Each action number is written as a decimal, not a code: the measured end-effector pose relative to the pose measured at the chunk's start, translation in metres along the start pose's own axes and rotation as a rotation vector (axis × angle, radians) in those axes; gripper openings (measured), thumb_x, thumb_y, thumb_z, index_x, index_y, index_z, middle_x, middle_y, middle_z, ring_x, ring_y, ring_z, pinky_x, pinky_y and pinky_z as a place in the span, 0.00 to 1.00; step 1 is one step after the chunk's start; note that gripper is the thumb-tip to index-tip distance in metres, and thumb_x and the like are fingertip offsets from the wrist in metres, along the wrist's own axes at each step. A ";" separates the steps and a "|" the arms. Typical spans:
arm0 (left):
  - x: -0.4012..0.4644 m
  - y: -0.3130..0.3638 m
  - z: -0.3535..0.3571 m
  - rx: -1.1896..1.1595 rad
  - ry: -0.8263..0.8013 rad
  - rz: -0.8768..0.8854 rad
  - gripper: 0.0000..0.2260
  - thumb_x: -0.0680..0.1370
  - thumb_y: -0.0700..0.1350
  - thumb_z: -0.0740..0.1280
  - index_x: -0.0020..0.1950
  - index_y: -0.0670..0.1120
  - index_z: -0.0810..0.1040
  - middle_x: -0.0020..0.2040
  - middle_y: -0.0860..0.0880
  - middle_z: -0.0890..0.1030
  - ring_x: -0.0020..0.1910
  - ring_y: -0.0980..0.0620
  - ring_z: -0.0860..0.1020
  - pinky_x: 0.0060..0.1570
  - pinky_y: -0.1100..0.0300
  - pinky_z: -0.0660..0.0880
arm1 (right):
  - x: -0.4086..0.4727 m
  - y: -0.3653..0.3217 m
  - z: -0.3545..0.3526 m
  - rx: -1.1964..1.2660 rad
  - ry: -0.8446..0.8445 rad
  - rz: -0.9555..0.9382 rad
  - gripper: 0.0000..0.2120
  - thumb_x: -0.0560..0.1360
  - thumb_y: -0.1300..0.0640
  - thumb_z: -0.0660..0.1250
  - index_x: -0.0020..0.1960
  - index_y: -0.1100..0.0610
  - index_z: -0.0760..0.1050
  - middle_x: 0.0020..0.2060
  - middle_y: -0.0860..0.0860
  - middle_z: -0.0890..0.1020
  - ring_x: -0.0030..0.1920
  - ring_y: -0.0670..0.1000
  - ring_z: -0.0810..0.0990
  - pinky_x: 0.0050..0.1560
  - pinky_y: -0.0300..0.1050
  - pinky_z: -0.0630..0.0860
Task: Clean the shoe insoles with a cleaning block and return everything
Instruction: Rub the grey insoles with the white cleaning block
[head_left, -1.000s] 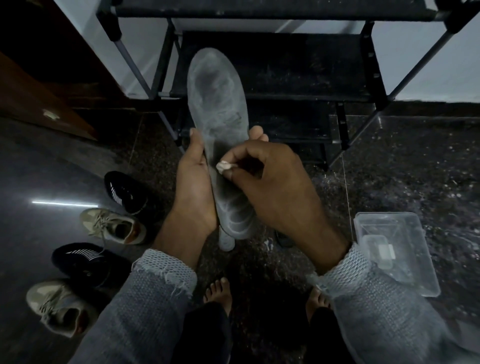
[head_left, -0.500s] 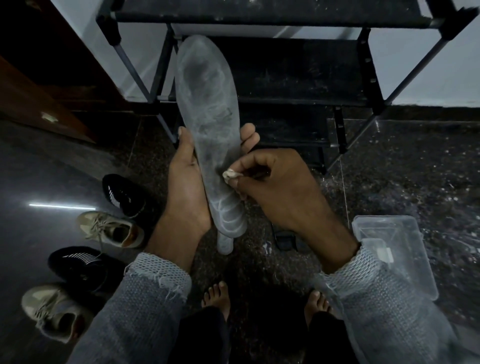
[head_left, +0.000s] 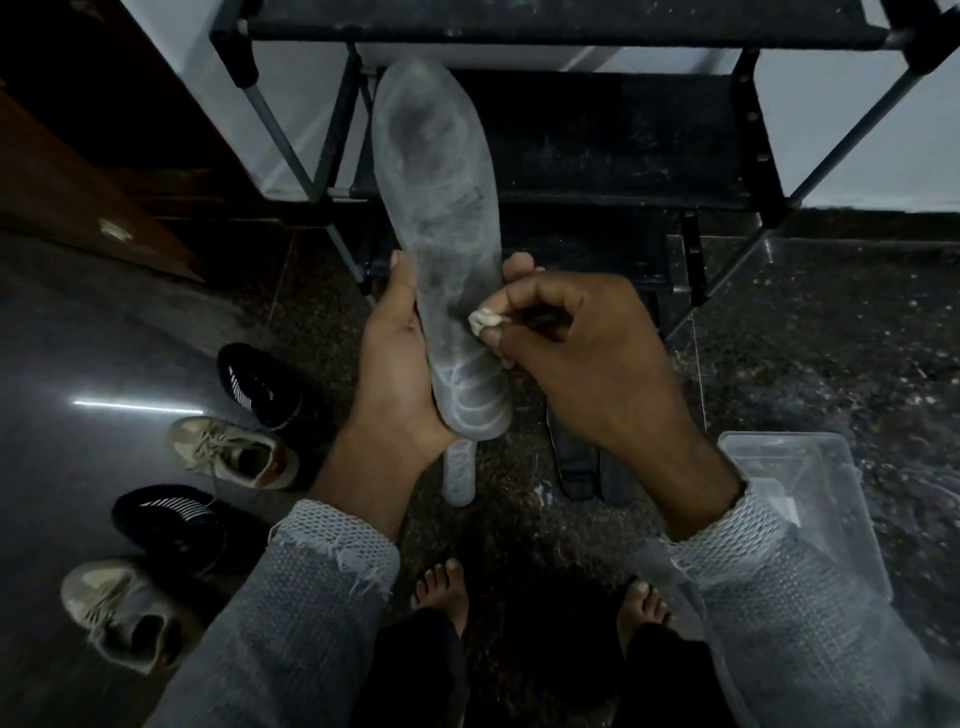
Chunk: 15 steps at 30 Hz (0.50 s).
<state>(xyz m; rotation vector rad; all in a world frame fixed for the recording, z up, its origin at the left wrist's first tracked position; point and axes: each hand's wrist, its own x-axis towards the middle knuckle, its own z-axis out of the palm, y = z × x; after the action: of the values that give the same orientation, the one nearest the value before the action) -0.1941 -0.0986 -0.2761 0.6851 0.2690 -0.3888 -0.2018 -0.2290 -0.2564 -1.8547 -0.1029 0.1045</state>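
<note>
A long grey insole (head_left: 436, 208) stands upright in front of me, toe end up, smudged dark near the top. My left hand (head_left: 400, 364) grips its lower half, thumb on the left edge and fingertips showing on the right edge. My right hand (head_left: 582, 353) pinches a small pale cleaning block (head_left: 484, 319) and presses it against the insole's right side near the arch. A second grey insole (head_left: 458, 475) lies on the floor below, mostly hidden. Two dark insoles (head_left: 584, 467) lie on the floor under my right wrist.
A black shoe rack (head_left: 597, 140) stands just behind the insole. Two black shoes (head_left: 260, 384) and two beige sneakers (head_left: 234, 452) sit in a row on the left. A clear plastic box (head_left: 810, 493) lies at the right. My bare feet (head_left: 441, 592) are below.
The cleaning block has slid a short way along the insole's right side while my left hand kept its grip. The view shifted slightly; nothing was let go.
</note>
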 end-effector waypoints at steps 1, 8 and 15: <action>0.000 0.000 0.001 -0.005 0.015 0.009 0.31 0.82 0.60 0.49 0.52 0.39 0.84 0.54 0.42 0.82 0.53 0.47 0.82 0.62 0.53 0.74 | 0.000 0.000 0.000 -0.042 0.015 -0.014 0.03 0.73 0.61 0.73 0.46 0.54 0.83 0.40 0.44 0.84 0.42 0.41 0.82 0.49 0.42 0.81; 0.002 -0.001 0.001 0.018 0.041 0.001 0.31 0.82 0.61 0.49 0.53 0.40 0.83 0.51 0.43 0.83 0.53 0.49 0.80 0.63 0.57 0.73 | 0.000 0.001 0.001 -0.318 0.030 -0.129 0.05 0.74 0.60 0.71 0.48 0.52 0.83 0.45 0.47 0.82 0.46 0.44 0.80 0.50 0.47 0.79; 0.002 -0.001 -0.008 -0.030 0.027 -0.040 0.32 0.81 0.63 0.48 0.58 0.39 0.81 0.55 0.43 0.81 0.66 0.44 0.75 0.69 0.50 0.68 | -0.002 -0.007 -0.006 -0.408 -0.250 -0.116 0.06 0.74 0.61 0.70 0.47 0.52 0.83 0.44 0.46 0.85 0.46 0.42 0.81 0.51 0.43 0.78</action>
<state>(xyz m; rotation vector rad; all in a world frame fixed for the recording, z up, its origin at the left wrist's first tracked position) -0.1936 -0.0946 -0.2827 0.6569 0.3142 -0.4133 -0.2033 -0.2328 -0.2481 -2.2299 -0.4324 0.2496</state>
